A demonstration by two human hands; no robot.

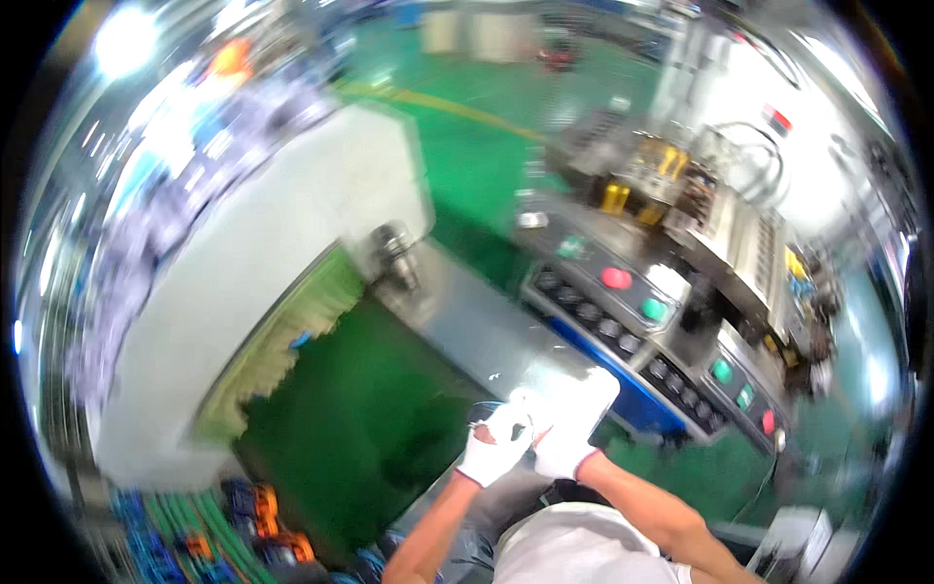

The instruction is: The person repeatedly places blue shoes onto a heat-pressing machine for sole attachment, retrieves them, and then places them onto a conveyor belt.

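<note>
My left hand (495,446), in a white glove with bare fingertips, is held close in front of my body with its fingers curled together. A thin dark-blue loop, perhaps a wire, shows beside its fingers. Right beside it, my right hand (564,452), gloved the same way, has its fingers bent in toward the left one. Whatever lies between the fingers is lost in blur and glare. Both hands are over the near end of a shiny metal bench top (477,326), whose surface reflects strong light.
On the right stands a machine with a control panel (593,268) bearing red and green buttons and a metal fixture (725,229). A white table (321,185) piled with grey-purple parts fills the left. Blue, green and orange cables (209,530) lie at lower left.
</note>
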